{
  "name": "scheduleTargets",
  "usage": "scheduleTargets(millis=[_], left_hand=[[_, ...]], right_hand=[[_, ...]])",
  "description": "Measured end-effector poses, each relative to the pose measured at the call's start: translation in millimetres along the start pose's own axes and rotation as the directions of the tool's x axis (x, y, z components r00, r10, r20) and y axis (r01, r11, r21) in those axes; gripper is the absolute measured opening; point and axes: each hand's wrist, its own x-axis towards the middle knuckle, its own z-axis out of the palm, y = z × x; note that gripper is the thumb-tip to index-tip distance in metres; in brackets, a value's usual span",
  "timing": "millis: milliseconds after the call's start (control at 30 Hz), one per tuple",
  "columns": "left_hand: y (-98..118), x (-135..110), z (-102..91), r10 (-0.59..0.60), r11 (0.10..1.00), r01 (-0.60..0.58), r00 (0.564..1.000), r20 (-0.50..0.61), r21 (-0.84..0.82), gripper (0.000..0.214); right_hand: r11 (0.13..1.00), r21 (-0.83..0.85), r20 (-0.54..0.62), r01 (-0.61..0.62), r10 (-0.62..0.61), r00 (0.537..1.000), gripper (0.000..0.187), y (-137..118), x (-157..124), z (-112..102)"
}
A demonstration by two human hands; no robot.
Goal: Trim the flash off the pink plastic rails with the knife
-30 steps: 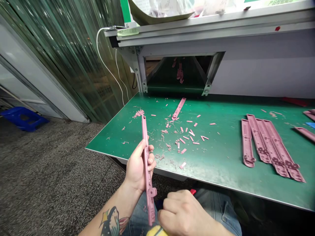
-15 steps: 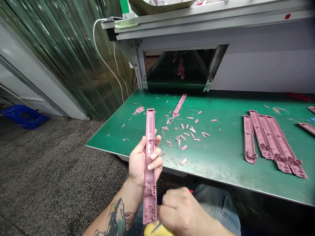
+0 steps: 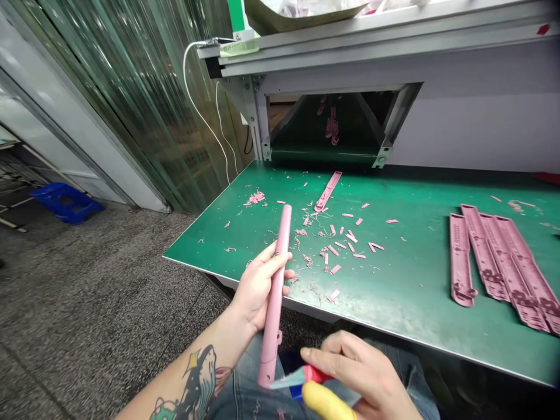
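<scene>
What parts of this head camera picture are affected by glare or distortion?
In the head view, pale glare washes out the green bench top toward its front edge; in the same view, the wide lens makes the strip curtain and the door frame lean strongly.

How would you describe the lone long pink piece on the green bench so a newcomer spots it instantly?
At the back of the green-topped workbench is a grey housing with an opening. Just in front of it, a long pink moulded strip lies slanted among small pink offcuts; unlike the four strips grouped at the right, it lies alone.
</scene>
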Motion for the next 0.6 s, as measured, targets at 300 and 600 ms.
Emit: scheduleTargets(millis=[300,600], left_hand=[[-4,2,13.7,-0.041,0.979,0.031,0.998,0.042,0.201,0.051],[-8,7,25.5,0.051,0.984,-0.046,0.998,-0.022,0.171,0.061]], right_hand=[[0.954,-0.290,-0.054,0.073,-0.093,0.994,0.022,-2,14,-8],[0.877,0.393,-0.264,-0.275,0.394,0.880,0.026,2,28,9]])
